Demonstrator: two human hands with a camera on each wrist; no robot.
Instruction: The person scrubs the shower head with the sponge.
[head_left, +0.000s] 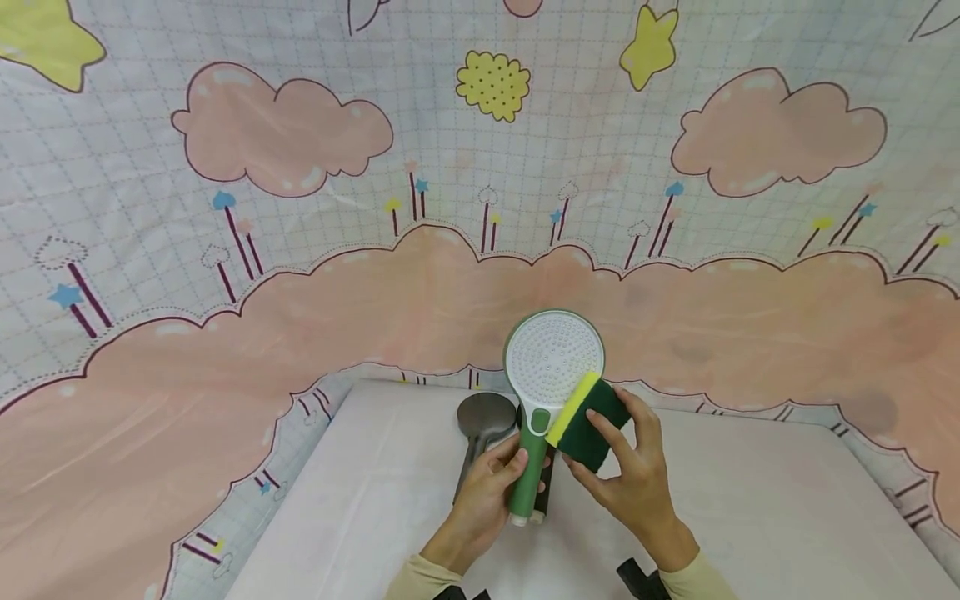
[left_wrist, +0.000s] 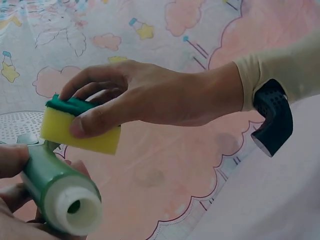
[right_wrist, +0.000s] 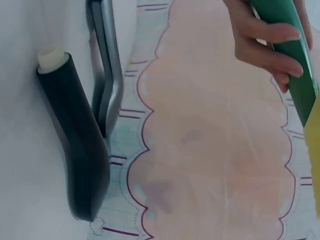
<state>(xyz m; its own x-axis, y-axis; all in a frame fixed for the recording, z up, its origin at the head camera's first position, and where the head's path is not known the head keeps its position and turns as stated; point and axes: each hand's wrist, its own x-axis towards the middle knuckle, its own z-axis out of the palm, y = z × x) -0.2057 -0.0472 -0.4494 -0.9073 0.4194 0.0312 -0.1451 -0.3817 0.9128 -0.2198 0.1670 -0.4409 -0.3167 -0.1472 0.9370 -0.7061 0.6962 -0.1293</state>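
Note:
A green shower head [head_left: 553,357] with a white, nozzle-dotted face is held up by its handle in my left hand [head_left: 483,492]. The fingers wrap the green handle [right_wrist: 292,45], and its hollow white end [left_wrist: 77,215] faces the left wrist camera. My right hand [head_left: 637,475] pinches a sponge [head_left: 592,425], yellow on one side and dark green on the other. In the head view the sponge's yellow edge overlaps the lower right of the shower head, near the neck. The right wrist view shows only a strip of the yellow sponge [right_wrist: 314,155].
Behind the hands, a grey shower head [head_left: 486,417] lies on the white table [head_left: 360,483]. Beside it is a black shower head [right_wrist: 75,135] with a pale threaded end, mostly hidden in the head view. A patterned cloth [head_left: 450,317] with clouds and stars hangs behind the table.

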